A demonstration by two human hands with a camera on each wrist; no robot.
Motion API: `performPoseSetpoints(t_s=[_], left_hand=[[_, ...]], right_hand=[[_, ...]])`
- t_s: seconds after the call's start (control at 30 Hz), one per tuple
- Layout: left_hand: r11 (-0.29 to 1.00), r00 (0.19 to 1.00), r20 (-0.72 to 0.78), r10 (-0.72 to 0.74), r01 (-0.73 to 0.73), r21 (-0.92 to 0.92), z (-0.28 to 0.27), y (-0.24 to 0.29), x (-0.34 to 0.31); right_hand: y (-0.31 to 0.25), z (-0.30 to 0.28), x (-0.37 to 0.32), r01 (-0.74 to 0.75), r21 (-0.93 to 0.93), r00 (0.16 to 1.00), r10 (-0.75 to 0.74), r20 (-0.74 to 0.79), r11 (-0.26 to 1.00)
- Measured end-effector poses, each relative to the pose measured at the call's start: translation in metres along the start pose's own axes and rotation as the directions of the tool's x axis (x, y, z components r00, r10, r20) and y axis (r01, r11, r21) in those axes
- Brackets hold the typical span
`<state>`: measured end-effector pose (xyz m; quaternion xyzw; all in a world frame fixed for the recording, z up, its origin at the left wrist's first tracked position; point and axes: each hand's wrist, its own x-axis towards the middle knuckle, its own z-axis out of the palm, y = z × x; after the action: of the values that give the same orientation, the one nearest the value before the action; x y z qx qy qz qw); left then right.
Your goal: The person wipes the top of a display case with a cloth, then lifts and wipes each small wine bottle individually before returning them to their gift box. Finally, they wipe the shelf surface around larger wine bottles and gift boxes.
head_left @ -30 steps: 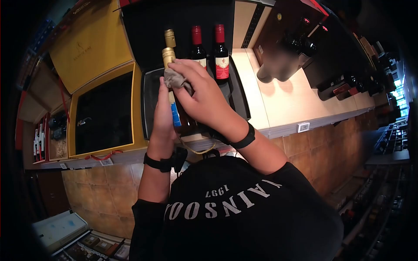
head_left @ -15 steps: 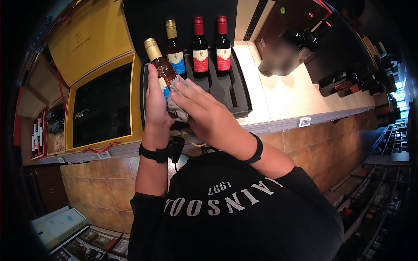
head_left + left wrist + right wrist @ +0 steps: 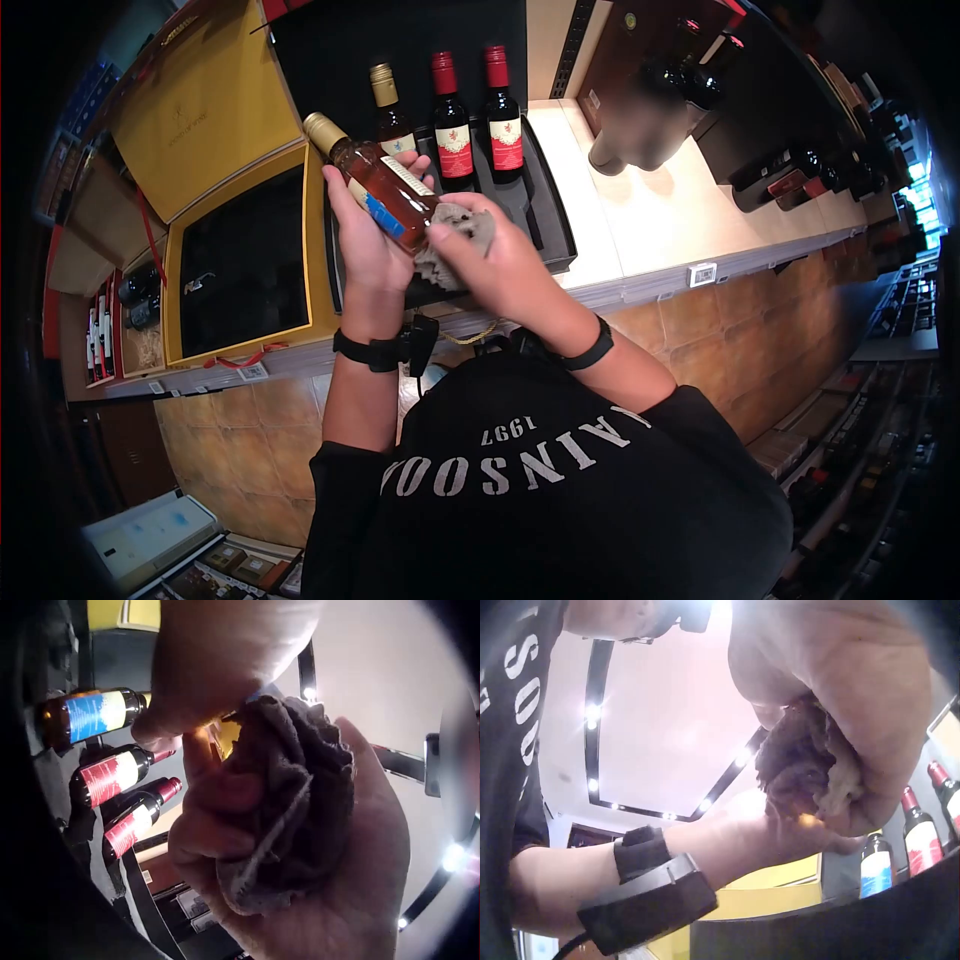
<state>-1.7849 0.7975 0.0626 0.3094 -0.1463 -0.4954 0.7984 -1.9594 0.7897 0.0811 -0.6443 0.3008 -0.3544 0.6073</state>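
Left hand (image 3: 372, 255) holds the gold-topped bottle (image 3: 378, 182) near the black box (image 3: 548, 190), tipped more than a moment ago, and the right hand (image 3: 508, 268) now grips the grey cloth (image 3: 466, 238) at its bottom, so that end seems to be getting wiped.

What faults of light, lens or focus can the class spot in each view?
Head: the corners fall to black, the shelf bows along its front edge, and a blurred patch hides detail at right; left wrist: lamps flare white while the cloth sits dark; right wrist: lamps glare along the pale ceiling.
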Motion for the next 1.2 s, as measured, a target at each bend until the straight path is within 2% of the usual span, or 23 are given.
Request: performPoseSetpoints(t_s=[0.07, 0.1, 0.13, 0.23, 0.3, 0.33, 0.43, 0.47, 0.57, 0.6, 0.63, 0.7, 0.77, 0.83, 0.93, 1.03, 1.17, 1.2], left_hand=[[0.993, 0.998, -0.024, 0.055, -0.052, 0.111, 0.012, -0.005, -0.006], [0.991, 0.998, 0.014, 0.058, -0.059, 0.117, 0.013, -0.004, -0.005], [0.99, 0.997, 0.05, 0.061, -0.067, 0.124, 0.012, -0.003, -0.005], [0.994, 0.995, 0.096, 0.01, -0.02, 0.108, 0.011, 0.002, -0.005], [0.997, 0.99, 0.125, -0.072, 0.068, 0.033, 0.011, 0.005, -0.004], [0.994, 0.994, 0.03, -0.101, 0.102, -0.05, 0.021, 0.007, -0.009], [0.985, 0.992, 0.039, -0.119, 0.123, -0.119, 0.0, 0.015, -0.003], [0.986, 0.993, 0.021, -0.112, 0.114, -0.12, -0.005, 0.015, -0.001], [0.993, 0.992, 0.041, -0.12, 0.12, -0.009, -0.024, 0.014, 0.005], [0.99, 0.986, 0.097, -0.136, 0.133, 0.042, -0.026, 0.014, 0.0], [0.991, 0.994, 0.075, -0.076, 0.067, 0.116, -0.022, 0.009, 0.0], [0.963, 0.997, 0.052, 0.05, -0.062, 0.263, -0.007, -0.007, -0.001], [0.937, 0.996, 0.064, 0.069, -0.087, 0.339, 0.008, -0.012, -0.011], [0.899, 0.977, 0.057, 0.208, -0.214, 0.383, 0.005, -0.026, -0.009], [0.987, 0.999, 0.005, 0.046, -0.047, 0.155, -0.003, -0.011, -0.006], [0.975, 0.999, -0.042, 0.026, -0.016, 0.223, -0.006, 0.01, -0.01], [0.949, 0.978, -0.015, 0.208, -0.198, 0.246, -0.016, 0.021, -0.003], [0.952, 0.978, -0.025, 0.205, -0.194, 0.237, -0.012, 0.022, -0.003]], right_hand=[[0.002, 0.006, 0.003, 0.064, -0.033, 0.998, -0.064, -0.007, 0.997], [0.005, 0.007, 0.005, 0.096, -0.051, 0.995, -0.096, -0.005, 0.994], [0.013, 0.007, 0.01, 0.044, 0.045, 0.999, -0.044, -0.001, 0.998], [0.016, 0.004, 0.009, 0.229, -0.206, 0.966, -0.248, -0.072, 0.951], [0.028, 0.002, 0.01, 0.403, -0.425, 0.896, -0.445, 0.001, 0.811], [0.032, 0.001, 0.011, 0.477, -0.52, 0.847, -0.529, 0.056, 0.709], [0.031, 0.002, 0.007, 0.478, -0.324, 0.876, -0.472, 0.103, 0.817], [0.027, -0.001, 0.002, 0.374, -0.159, 0.927, -0.363, 0.094, 0.914], [0.031, -0.016, 0.017, 0.313, 0.077, 0.949, -0.315, 0.014, 0.947], [0.019, -0.018, 0.02, 0.314, 0.059, 0.95, -0.313, -0.013, 0.948], [0.008, -0.019, 0.027, 0.402, -0.12, 0.914, -0.406, -0.013, 0.908], [-0.008, -0.016, 0.044, 0.525, -0.459, 0.818, -0.573, 0.041, 0.717], [-0.018, -0.005, 0.057, 0.589, -0.424, 0.774, -0.631, 0.052, 0.688], [-0.007, 0.005, 0.07, 0.627, -0.363, 0.769, -0.623, 0.146, 0.689], [0.006, 0.014, 0.06, 0.68, -0.453, 0.711, -0.668, 0.219, 0.576], [0.013, 0.011, 0.038, 0.686, -0.463, 0.724, -0.592, 0.354, 0.561], [0.026, 0.014, 0.015, 0.695, -0.451, 0.716, -0.593, 0.369, 0.559], [0.021, 0.013, 0.011, 0.656, -0.425, 0.755, -0.554, 0.352, 0.624]])
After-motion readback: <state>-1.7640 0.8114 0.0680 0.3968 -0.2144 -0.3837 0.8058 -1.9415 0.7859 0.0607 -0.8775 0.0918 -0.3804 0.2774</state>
